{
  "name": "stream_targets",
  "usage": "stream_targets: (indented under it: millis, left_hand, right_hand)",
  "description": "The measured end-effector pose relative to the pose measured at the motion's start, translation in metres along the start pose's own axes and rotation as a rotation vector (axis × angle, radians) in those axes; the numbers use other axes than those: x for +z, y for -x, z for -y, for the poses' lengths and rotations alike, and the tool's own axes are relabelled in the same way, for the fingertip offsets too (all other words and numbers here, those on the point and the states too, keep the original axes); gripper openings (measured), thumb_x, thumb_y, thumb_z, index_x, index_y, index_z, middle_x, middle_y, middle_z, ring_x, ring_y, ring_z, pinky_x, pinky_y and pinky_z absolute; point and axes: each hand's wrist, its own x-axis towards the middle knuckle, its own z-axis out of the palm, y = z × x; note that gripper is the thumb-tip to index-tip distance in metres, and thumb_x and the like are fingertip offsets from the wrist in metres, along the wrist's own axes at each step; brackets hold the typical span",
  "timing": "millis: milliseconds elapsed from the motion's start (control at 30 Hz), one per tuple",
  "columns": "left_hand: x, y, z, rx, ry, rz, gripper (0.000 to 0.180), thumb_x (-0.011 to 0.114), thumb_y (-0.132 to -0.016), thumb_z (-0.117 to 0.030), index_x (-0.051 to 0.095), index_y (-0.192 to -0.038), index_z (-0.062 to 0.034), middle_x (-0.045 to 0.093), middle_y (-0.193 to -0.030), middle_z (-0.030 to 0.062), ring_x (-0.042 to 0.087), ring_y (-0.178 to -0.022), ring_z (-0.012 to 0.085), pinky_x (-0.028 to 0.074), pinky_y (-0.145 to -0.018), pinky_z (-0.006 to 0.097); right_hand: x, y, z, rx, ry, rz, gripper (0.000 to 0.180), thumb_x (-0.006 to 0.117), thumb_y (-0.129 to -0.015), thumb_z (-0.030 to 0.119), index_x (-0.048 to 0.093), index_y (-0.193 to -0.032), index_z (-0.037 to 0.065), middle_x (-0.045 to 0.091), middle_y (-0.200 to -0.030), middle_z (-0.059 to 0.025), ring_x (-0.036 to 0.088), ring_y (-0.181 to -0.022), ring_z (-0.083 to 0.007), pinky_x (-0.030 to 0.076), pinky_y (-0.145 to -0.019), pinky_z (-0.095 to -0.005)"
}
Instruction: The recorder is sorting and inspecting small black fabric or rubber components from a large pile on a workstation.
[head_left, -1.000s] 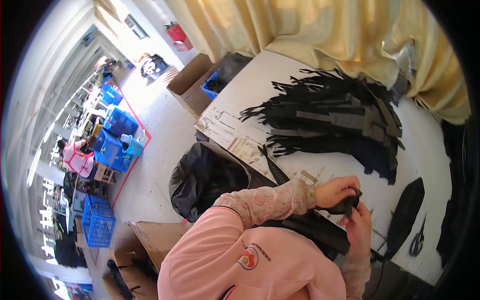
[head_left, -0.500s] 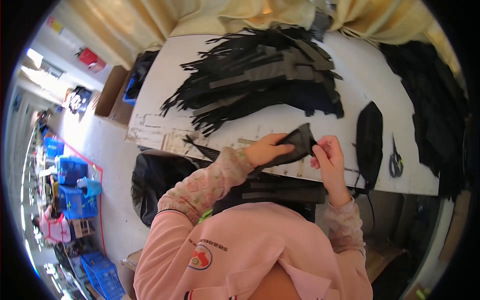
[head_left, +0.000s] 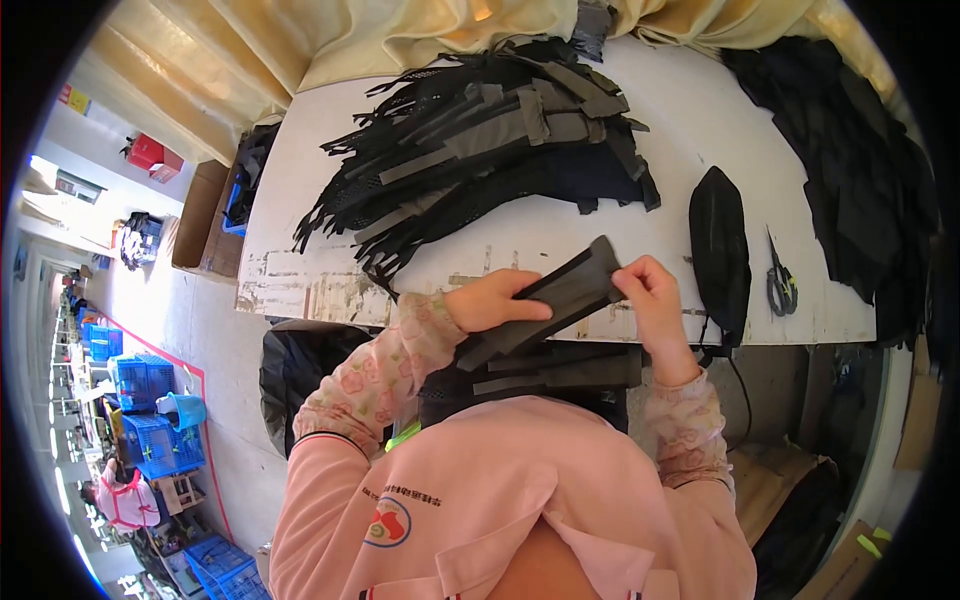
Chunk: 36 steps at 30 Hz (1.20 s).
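Stretched above the table's near edge is a black fabric piece (head_left: 568,292), broad and flat, with a dark border along its side. My left hand (head_left: 500,300) is closed on its left part, thumb lying on top. At the far right end my right hand (head_left: 648,295) pinches the corner between thumb and fingers. The lower left end of the piece hangs past the table edge, over more black strips (head_left: 560,375) below. Beyond my hands lies a big heap of black fabric pieces (head_left: 480,150), some with mesh and fringed ends.
On the white table (head_left: 680,110), right of my hands, lie a long black pointed pouch-like thing (head_left: 720,260) and scissors (head_left: 780,280). A pile of black fabric (head_left: 850,170) covers the right side. Left are a black bag (head_left: 310,375), a cardboard box (head_left: 203,220) and blue crates (head_left: 150,440).
The black piece was bunched and folded up; now it lies flatter and stretched between my hands. The whole view has shifted slightly.
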Motion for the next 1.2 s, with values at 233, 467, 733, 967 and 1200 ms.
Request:
stream_targets:
  millis: [233, 467, 733, 967, 1200]
  left_hand:
    - [-0.009, 0.063, 0.074, -0.136, -0.470, 0.187, 0.028, 0.072, -0.082, -0.023, 0.058, -0.097, -0.0031, 0.059, -0.075, 0.0014, 0.052, -0.066, 0.0108, 0.044, -0.062, 0.027]
    - [0.025, 0.057, 0.143, -0.389, -1.064, 0.233, 0.036, 0.070, -0.077, -0.030, 0.062, -0.102, -0.0050, 0.066, -0.088, 0.0188, 0.064, -0.086, 0.0367, 0.051, -0.073, 0.045]
    - [0.018, 0.018, 0.050, 0.000, -0.882, 0.111, 0.035, 0.066, -0.083, -0.032, 0.058, -0.105, -0.0068, 0.064, -0.091, 0.0127, 0.062, -0.085, 0.0330, 0.049, -0.070, 0.042]
    - [0.007, -0.017, 0.003, 0.580, -1.027, -0.672, 0.050, 0.071, -0.075, -0.013, 0.052, -0.121, -0.0081, 0.046, -0.130, 0.0169, 0.044, -0.121, 0.0373, 0.035, -0.102, 0.044]
    - [0.024, -0.069, 0.032, 0.359, -0.379, -0.379, 0.026, 0.056, -0.086, -0.009, 0.057, -0.110, -0.0007, 0.064, -0.094, 0.0078, 0.060, -0.088, 0.0205, 0.046, -0.084, 0.031]
  right_hand:
    - [-0.047, 0.066, -0.044, 0.065, 0.728, 0.034, 0.017, 0.063, -0.083, 0.010, 0.048, -0.081, 0.003, 0.055, -0.069, -0.0096, 0.051, -0.063, -0.0166, 0.042, -0.057, -0.0301]
    - [-0.042, 0.043, -0.013, 0.355, 1.028, 0.533, 0.017, 0.065, -0.079, 0.018, 0.059, -0.088, 0.005, 0.063, -0.077, -0.0147, 0.061, -0.073, -0.0306, 0.047, -0.065, -0.0407]
    - [-0.053, -0.183, -0.043, -0.352, 0.968, -0.465, 0.037, 0.067, -0.081, 0.023, 0.054, -0.109, 0.004, 0.064, -0.093, -0.0137, 0.059, -0.091, -0.0364, 0.046, -0.080, -0.0444]
    - [-0.005, -0.113, -0.037, -0.063, 0.226, -0.220, 0.035, 0.070, -0.077, 0.008, 0.048, -0.104, 0.006, 0.056, -0.078, -0.0046, 0.057, -0.070, -0.0176, 0.048, -0.061, -0.0327]
    - [0.036, 0.002, -0.010, -0.398, 0.413, -0.151, 0.042, 0.076, -0.074, 0.017, 0.049, -0.104, 0.004, 0.057, -0.090, -0.0092, 0.058, -0.080, -0.0197, 0.047, -0.068, -0.0327]
